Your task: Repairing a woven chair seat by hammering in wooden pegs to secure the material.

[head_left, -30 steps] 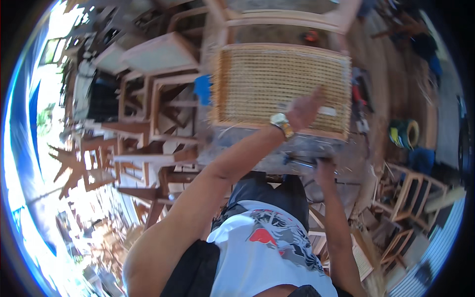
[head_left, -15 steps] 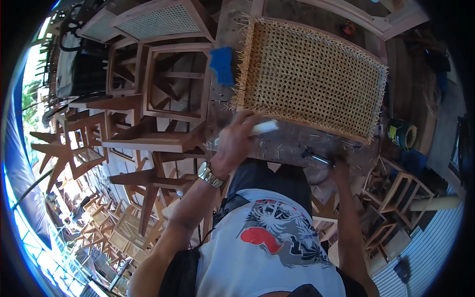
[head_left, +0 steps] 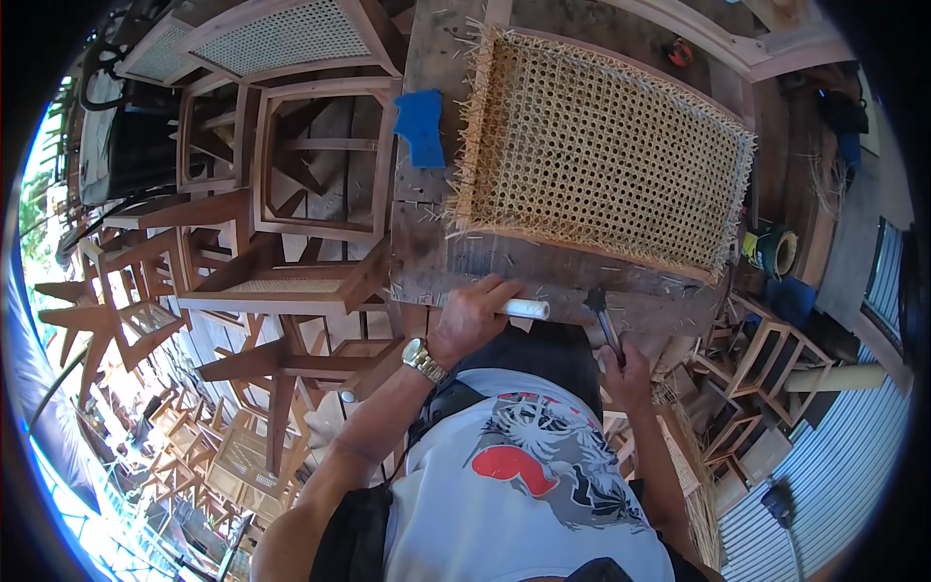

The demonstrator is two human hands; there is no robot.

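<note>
Head view: person's L hand is at the near edge of the bench, back of hand up, fingers curled round the L end of a white stick. Grip's closed; the stick's other end pokes out to the R, approx. level. L forearm slants up from lower L, elbow bent, w/ a gold-coloured watch on the wrist.

R hand is shut in a fist round the handle of a hammer, nr. the person's front & just R of the white stick, not touching it. Hammer's dark head points up & slightly L. R forearm rises from lower R.

Cane panel lies on the bench beyond both hands, neither touching it; set at a slant, R end nearer the person. Woven mesh in a wood frame, loose cane ends sticking out round the edges. Blue piece lies just L of it.

Writing: shirt has a grey/blk print w/ a red shape, plus red lettering up top, partly lost in the folds. Dark roll R of the bench has a yellow label, text too small to read. Watch dial: can't make out either.
</note>
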